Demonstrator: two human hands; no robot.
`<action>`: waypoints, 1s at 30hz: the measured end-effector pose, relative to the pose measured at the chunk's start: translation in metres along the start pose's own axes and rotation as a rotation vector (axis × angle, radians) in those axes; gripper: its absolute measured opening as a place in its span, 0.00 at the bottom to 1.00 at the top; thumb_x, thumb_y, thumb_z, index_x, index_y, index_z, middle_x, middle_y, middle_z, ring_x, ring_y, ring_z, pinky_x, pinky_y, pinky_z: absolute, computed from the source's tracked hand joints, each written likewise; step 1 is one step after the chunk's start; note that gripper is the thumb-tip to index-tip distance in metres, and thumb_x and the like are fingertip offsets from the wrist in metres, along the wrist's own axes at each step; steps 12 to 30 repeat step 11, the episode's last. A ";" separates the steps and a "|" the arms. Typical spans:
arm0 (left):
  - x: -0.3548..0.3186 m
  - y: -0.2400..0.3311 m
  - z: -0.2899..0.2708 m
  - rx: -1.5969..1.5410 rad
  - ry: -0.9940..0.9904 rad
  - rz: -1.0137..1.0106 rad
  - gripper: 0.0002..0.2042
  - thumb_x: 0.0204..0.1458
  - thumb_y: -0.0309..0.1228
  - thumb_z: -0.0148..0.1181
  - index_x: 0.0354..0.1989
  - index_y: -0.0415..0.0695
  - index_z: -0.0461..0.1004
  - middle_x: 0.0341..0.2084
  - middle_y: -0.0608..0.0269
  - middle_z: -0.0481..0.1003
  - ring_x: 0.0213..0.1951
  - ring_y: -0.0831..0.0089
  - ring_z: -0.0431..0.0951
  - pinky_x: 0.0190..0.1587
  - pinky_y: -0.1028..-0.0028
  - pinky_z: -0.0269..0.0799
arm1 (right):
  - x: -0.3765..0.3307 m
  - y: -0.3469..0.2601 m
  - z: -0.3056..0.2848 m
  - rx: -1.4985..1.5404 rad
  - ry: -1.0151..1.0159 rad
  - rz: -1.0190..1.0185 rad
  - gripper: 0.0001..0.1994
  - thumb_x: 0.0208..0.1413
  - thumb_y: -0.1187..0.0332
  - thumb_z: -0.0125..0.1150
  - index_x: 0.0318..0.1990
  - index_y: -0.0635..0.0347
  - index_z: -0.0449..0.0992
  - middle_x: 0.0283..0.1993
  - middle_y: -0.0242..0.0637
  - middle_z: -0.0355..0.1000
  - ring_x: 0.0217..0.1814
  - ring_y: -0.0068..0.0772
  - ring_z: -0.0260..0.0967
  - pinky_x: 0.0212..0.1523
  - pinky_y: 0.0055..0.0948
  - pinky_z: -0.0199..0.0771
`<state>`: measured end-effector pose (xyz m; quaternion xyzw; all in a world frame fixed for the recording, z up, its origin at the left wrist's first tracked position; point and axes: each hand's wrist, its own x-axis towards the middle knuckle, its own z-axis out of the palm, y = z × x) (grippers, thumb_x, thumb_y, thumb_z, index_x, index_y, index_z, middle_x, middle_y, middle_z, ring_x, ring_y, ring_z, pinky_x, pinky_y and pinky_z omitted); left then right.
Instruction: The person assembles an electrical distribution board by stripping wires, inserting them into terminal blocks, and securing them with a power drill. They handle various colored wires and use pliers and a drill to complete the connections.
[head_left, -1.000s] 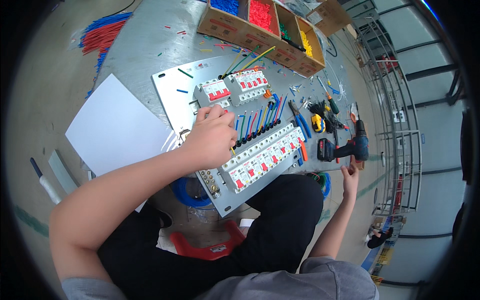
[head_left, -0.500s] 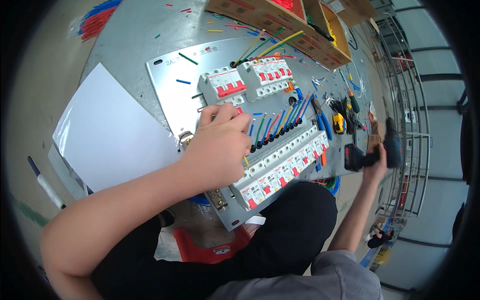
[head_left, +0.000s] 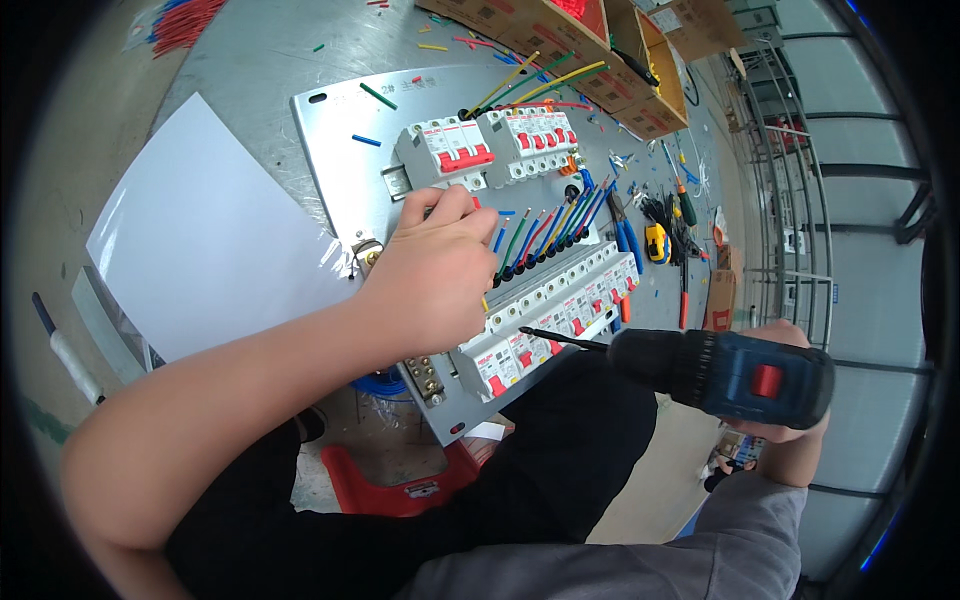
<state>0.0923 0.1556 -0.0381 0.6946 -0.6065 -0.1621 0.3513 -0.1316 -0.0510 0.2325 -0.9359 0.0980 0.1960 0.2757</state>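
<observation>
My right hand point(head_left: 783, 334) grips a dark blue and black cordless drill point(head_left: 725, 372). Its long thin bit point(head_left: 565, 340) points left, across the row of white breakers point(head_left: 582, 308) with red levers. My left hand point(head_left: 435, 265) is closed over the metal mounting plate point(head_left: 335, 160), its fingertips just below a breaker with a wide red lever point(head_left: 450, 148). Whatever those fingers pinch is hidden by the hand. Beside them, coloured wires point(head_left: 550, 238) stand up from holes in the plate. Another breaker block point(head_left: 528, 140) sits at the top of the plate.
White paper point(head_left: 215, 240) lies left of the plate. At right on the table are blue-handled pliers point(head_left: 626, 235), a yellow tape measure point(head_left: 657, 243) and a screwdriver point(head_left: 686, 205). Cardboard boxes point(head_left: 640, 105) stand at the back. A red stool point(head_left: 400, 488) is below the plate.
My right hand has swung the drill in from the far right, so its bit now lies over the breaker row. My left hand stays at about the same spot on the plate.
</observation>
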 end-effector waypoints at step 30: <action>-0.004 -0.003 -0.001 0.078 -0.023 -0.010 0.04 0.52 0.25 0.67 0.32 0.43 0.88 0.46 0.61 0.74 0.60 0.61 0.67 0.74 0.53 0.51 | 0.030 -0.006 0.021 0.002 -0.023 -0.088 0.23 0.42 0.64 0.81 0.48 0.62 0.85 0.37 0.40 0.84 0.34 0.40 0.84 0.42 0.34 0.83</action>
